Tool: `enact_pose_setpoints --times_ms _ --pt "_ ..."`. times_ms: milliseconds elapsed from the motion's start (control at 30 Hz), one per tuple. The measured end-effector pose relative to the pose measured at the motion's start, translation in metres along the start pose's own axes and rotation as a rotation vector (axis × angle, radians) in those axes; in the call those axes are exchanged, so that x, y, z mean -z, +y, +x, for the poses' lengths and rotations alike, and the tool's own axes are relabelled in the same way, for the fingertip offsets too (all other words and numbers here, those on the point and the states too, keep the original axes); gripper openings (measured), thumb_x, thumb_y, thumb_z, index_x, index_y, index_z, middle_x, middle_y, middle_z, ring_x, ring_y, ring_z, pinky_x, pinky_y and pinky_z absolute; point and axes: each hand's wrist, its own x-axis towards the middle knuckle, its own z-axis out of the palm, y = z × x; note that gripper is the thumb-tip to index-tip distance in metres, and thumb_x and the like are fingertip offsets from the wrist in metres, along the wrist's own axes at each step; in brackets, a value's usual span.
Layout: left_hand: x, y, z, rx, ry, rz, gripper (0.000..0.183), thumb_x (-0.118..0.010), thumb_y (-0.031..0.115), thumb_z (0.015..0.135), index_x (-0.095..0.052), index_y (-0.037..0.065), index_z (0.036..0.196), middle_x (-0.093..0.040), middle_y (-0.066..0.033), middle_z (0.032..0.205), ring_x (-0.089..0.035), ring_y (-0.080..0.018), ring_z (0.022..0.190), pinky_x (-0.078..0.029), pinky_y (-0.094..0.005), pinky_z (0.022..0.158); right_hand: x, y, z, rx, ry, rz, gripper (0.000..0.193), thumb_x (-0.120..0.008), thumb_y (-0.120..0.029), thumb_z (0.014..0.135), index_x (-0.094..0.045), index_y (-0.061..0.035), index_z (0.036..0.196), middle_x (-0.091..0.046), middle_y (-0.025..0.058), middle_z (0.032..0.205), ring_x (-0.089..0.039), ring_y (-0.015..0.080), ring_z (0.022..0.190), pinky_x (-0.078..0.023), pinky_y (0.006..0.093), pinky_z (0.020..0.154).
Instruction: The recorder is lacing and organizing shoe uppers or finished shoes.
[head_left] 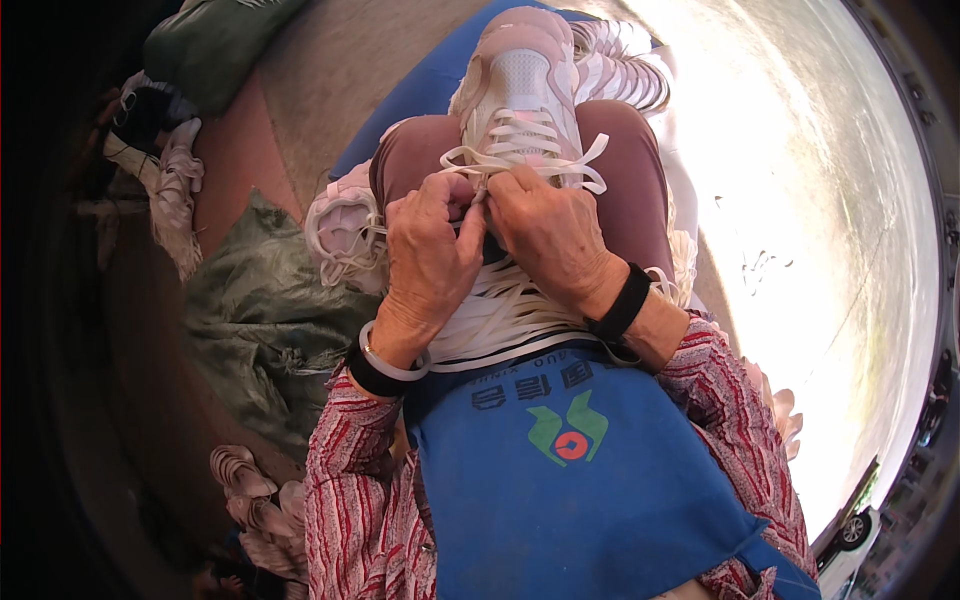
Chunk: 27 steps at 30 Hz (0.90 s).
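A white and pale pink sneaker [520, 80] rests on my knees, its toe pointing away from me. White shoelace [530, 163] runs through its eyelets, with loops spreading to both sides near the ankle end. My left hand [432, 245] and my right hand [550, 230] meet at the lace, fingertips pinched together close to the shoe's tongue. The fingers cover the exact spot where the lace is gripped. A thick bundle of loose white laces [500, 315] lies across my lap, just below both hands, on a blue apron [570, 500].
More pink-white shoes sit left of my knee [345, 230], beyond it [625, 75] and at the lower left [255, 500]. Dark green sacking [270, 320] lies on the ground at left. Further shoes and laces [170, 180] are at the far left. Sunlit ground [800, 200] stretches to the right.
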Motion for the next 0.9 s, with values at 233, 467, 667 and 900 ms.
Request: enact_pose_setpoints --times_ms 233,467,667,900 --pt "0.003 -0.002 0.003 -0.16 -0.02 0.139 0.019 -0.07 0.006 0.078 -0.06 0.008 0.094 -0.063 -0.0074 0.087 -0.059 -0.0276 0.082 -0.04 -0.0393 0.078 0.027 -0.005 -0.006 0.052 -0.096 -0.012 0.012 -0.065 -0.006 0.081 -0.054 -0.0051 0.085 -0.057 0.0093 0.078 -0.062 0.0303 0.063 -0.049 0.0399 0.052" --pt "0.01 0.002 -0.002 -0.309 -0.068 0.202 0.019 -0.074 0.01 0.076 -0.059 0.009 0.088 -0.059 -0.0054 0.081 -0.058 -0.0252 0.076 -0.039 -0.0387 0.072 0.069 0.036 -0.013 -0.134 -0.09 0.177 0.011 -0.064 -0.003 0.087 -0.057 0.0024 0.081 -0.056 0.015 0.074 -0.058 0.0317 0.066 -0.046 0.0393 0.061" --pt "0.007 0.023 -0.001 -0.333 -0.148 0.329 0.018 -0.076 0.015 0.079 -0.06 0.009 0.084 -0.056 -0.0044 0.071 -0.056 -0.0247 0.065 -0.039 -0.0366 0.066 0.065 0.048 -0.014 -0.139 0.015 0.249 0.009 -0.061 -0.007 0.087 -0.06 0.0001 0.082 -0.058 0.0159 0.076 -0.06 0.0357 0.069 -0.048 0.0422 0.063" --pt "0.004 0.016 0.004 -0.341 -0.179 0.425 0.013 -0.072 0.01 0.078 -0.06 0.007 0.083 -0.057 -0.006 0.07 -0.057 -0.0254 0.06 -0.04 -0.0371 0.062 0.063 0.054 -0.017 -0.284 -0.011 0.344 0.022 -0.062 -0.01 0.089 -0.063 0.0005 0.108 -0.062 0.0198 0.093 -0.063 0.0339 0.084 -0.051 0.0374 0.073"
